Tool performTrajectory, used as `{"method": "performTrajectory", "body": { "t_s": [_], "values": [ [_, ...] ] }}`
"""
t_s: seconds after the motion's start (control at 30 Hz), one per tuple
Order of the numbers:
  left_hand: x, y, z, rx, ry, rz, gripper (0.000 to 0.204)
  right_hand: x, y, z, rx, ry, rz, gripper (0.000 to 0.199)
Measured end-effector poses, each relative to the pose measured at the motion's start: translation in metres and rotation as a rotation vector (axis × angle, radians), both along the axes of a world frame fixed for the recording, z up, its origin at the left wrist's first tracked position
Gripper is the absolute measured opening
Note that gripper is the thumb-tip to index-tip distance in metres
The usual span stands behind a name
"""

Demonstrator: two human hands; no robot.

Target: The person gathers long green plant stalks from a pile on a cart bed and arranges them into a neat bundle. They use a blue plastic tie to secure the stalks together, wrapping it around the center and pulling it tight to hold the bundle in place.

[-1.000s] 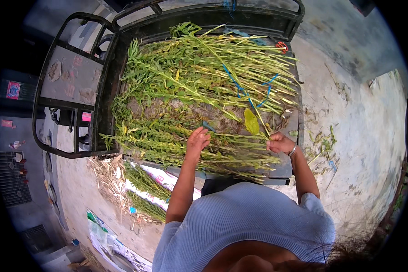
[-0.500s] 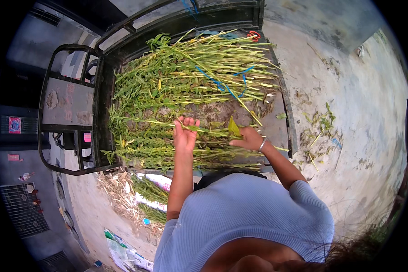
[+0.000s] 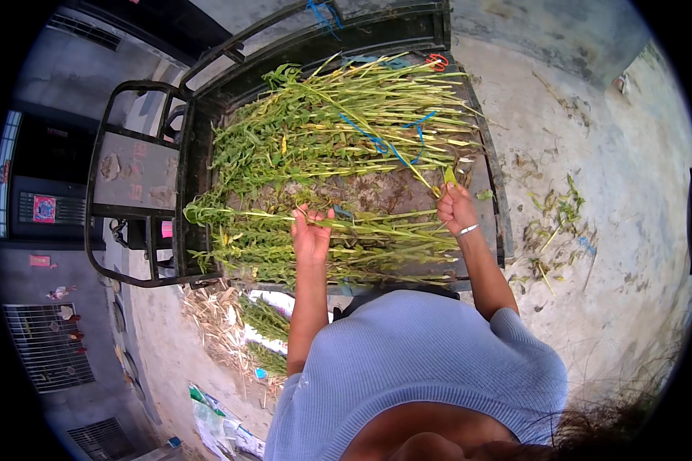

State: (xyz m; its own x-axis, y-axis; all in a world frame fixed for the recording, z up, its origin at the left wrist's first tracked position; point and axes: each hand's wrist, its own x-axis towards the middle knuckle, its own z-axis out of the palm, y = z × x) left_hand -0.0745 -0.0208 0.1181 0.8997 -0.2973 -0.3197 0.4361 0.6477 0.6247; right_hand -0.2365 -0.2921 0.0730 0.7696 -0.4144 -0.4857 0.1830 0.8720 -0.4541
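Several long green leafy stalks (image 3: 377,260) lie side by side in the near half of a cart bed. My left hand (image 3: 311,234), palm up with curled fingers, holds one stalk (image 3: 246,214) whose leafy tip points left. Closed in a fist, my right hand (image 3: 457,209) is at the cut ends on the right, with a yellow-green leaf (image 3: 449,177) sticking up out of it. A thicker pile of stalks (image 3: 346,115) fills the far half, with blue cord (image 3: 380,143) on top.
The dark metal cart bed has a raised edge (image 3: 500,207) on the right and a tubular frame (image 3: 92,184) on the left. Red-handled scissors (image 3: 437,61) lie at its far right corner. Leaf scraps (image 3: 561,211) litter the concrete floor. Dry husks (image 3: 211,319) lie at lower left.
My right hand has moved right and away from me, off the stalk's middle, and now grips the leaf in a fist. My left hand stays at nearly the same place.
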Motion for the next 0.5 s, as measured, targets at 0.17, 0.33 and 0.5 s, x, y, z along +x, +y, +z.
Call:
{"method": "performTrajectory", "body": {
  "t_s": [0.17,0.33,0.5],
  "values": [
    [0.025,0.053,-0.004,-0.171,-0.073,0.060,0.026,-0.080,-0.099,-0.019,-0.538,0.311,-0.237,0.015],
    [0.002,0.022,0.013,-0.131,-0.087,-0.005,0.024,-0.073,-0.095,0.016,-0.853,0.243,0.179,0.021],
    [-0.032,-0.020,0.008,-0.082,-0.101,-0.167,0.024,0.019,0.003,0.004,-0.764,-0.005,0.947,0.021]
  ]
}}
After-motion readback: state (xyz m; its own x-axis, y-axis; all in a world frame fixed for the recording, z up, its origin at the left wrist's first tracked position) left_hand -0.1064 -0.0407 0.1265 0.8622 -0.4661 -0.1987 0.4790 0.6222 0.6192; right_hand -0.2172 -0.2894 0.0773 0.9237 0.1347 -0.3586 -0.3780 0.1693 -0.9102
